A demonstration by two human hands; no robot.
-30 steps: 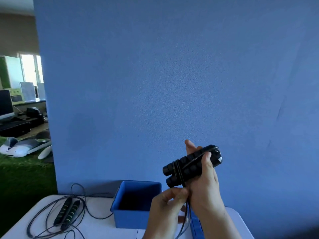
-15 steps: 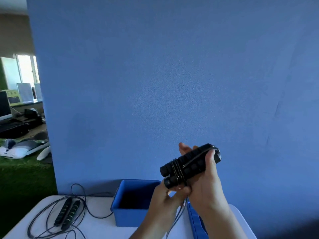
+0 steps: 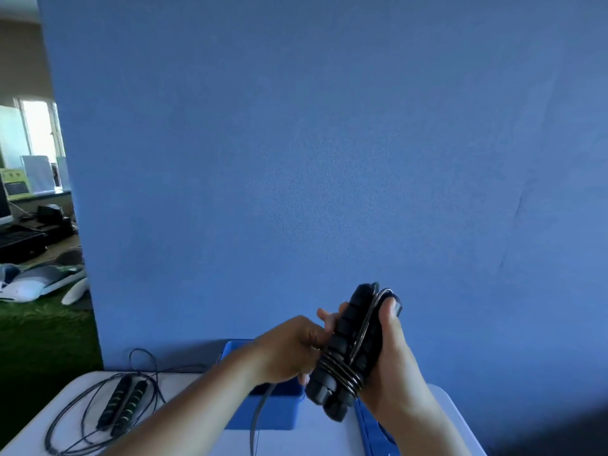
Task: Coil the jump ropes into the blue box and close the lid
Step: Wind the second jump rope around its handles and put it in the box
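- handles of black jump rope, paired, gripped in curled fingers of right hand above table
- left hand pinches cord, several turns wound round lower end of handles
- blue box open under hands, lid just right
- second rope loose, far left

The left hand and forearm cover most of the blue box, so its inside can't be seen. The lid runs off the bottom edge, as does the hanging cord.
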